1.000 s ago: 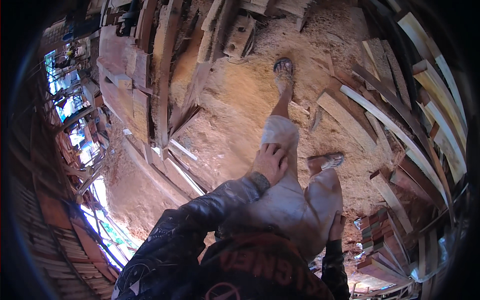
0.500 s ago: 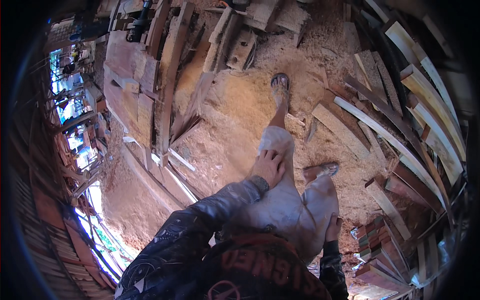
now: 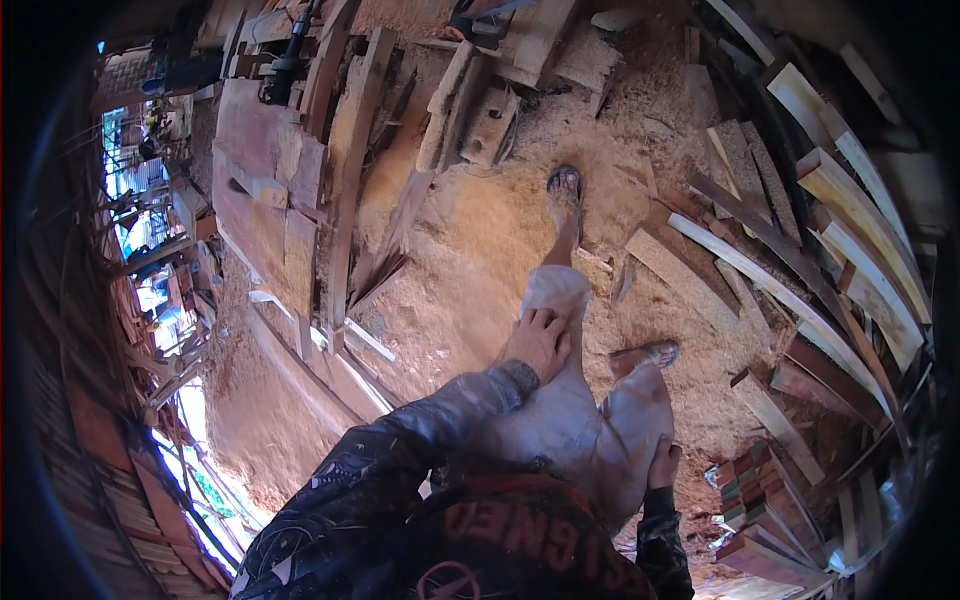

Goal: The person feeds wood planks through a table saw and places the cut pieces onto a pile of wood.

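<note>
My left hand point(image 3: 540, 343) rests on the left leg of my light, dusty trousers point(image 3: 555, 290), just above the knee. Its fingers lie loosely bent over the cloth, slightly apart, and hold nothing. Against the outer side of my right thigh lies my right hand point(image 3: 664, 463); most of its fingers are hidden, so their shape does not show. Both forearms are in dark patterned sleeves. My feet, in sandals, stand on ground covered with sawdust point(image 3: 480, 220), the left foot point(image 3: 564, 190) further ahead than the right foot point(image 3: 645, 357).
A wooden workbench point(image 3: 255, 130) stands at the left, with long planks leaning along it and a dark power tool point(image 3: 287, 62) at its far end. Curved boards point(image 3: 780, 275) are heaped on the right. Stacked wood blocks point(image 3: 745, 480) lie at the lower right, and a hollow block point(image 3: 491, 125) ahead.
The view has shifted slightly, so the bench and ground sit a little lower and further right in the picture. Both hands stay on my legs.
</note>
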{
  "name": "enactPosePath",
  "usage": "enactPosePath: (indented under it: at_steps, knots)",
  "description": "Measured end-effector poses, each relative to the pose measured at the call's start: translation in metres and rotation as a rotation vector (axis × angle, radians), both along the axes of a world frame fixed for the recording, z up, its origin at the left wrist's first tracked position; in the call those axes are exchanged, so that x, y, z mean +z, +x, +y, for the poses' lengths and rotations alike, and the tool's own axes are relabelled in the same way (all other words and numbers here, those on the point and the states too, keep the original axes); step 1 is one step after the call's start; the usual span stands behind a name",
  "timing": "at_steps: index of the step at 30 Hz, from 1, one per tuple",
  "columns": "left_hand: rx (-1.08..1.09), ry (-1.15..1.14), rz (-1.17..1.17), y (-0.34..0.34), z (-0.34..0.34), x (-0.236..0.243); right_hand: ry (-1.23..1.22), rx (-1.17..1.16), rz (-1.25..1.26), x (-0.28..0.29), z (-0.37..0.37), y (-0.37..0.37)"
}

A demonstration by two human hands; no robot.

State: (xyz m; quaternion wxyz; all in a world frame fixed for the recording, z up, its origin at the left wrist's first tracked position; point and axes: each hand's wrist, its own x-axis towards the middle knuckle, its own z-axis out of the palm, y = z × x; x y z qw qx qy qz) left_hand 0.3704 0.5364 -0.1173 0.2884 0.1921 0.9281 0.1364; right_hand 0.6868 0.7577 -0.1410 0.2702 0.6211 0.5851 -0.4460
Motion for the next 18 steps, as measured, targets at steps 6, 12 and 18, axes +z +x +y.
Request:
enactPosePath:
  at_steps: [6, 12, 18]
  knots:
    - [-0.016, 0.004, -0.007, -0.010, -0.004, 0.001, -0.016, -0.104, 0.040, 0.000, -0.012, -0.002]
    - [-0.007, 0.033, -0.015, -0.015, -0.009, 0.000, -0.047, -0.118, 0.039, 0.000, -0.017, -0.003]
    - [0.000, 0.048, -0.021, -0.018, -0.010, 0.000, -0.070, -0.103, -0.030, 0.004, -0.020, -0.007]
